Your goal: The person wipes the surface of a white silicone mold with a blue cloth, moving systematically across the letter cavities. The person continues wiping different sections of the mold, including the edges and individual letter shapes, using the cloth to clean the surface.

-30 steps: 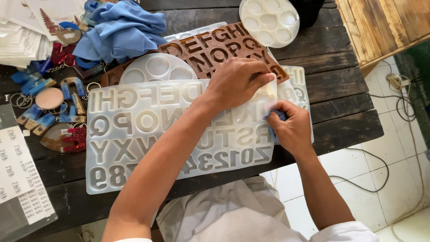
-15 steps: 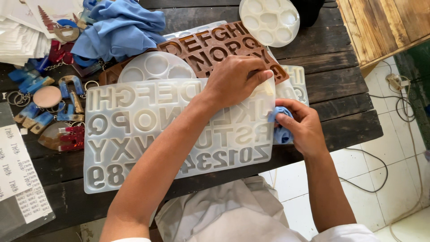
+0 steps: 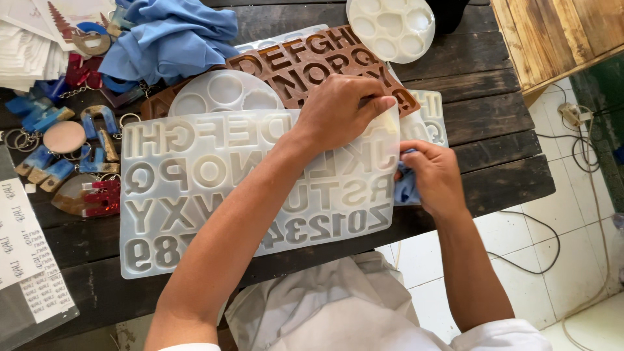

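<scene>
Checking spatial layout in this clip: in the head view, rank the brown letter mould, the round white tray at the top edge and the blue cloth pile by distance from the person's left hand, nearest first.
From the left hand:
1. Brown letter mould, just beyond the knuckles, partly under the hand.
2. Round white tray, farther up, at the table's far edge.
3. Blue cloth pile, far off at the upper left.

Brown letter mould [image 3: 312,62] sits up top on my dark table [image 3: 500,149], round white tray [image 3: 392,27] above it. Blue shirt [image 3: 172,39] crumpled top left, resin keychains [image 3: 71,156] scattered beside, label sheets [image 3: 29,260] bottom left.
</scene>
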